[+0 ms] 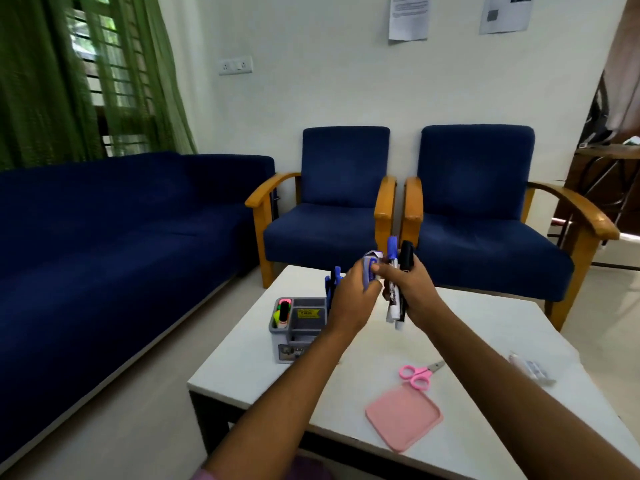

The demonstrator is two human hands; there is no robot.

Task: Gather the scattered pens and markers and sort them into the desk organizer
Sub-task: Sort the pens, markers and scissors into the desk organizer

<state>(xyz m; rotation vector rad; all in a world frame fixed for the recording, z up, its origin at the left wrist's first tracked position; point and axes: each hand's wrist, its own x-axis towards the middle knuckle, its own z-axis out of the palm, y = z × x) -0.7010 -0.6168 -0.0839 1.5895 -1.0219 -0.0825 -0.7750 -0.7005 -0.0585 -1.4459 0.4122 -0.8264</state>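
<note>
Blue-capped markers (396,289) gripped upright in right hand (412,285); left hand (349,296) pinches one (above grey organizer (294,327)).

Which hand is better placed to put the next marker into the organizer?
Probably the left hand: it is above the organizer and pinches a blue-capped item. The right hand grips the markers, farther away.

A single head-worn view was given, aimed forward and down over the counter (467,327), close above, toward the armchairs (346,188).
</note>
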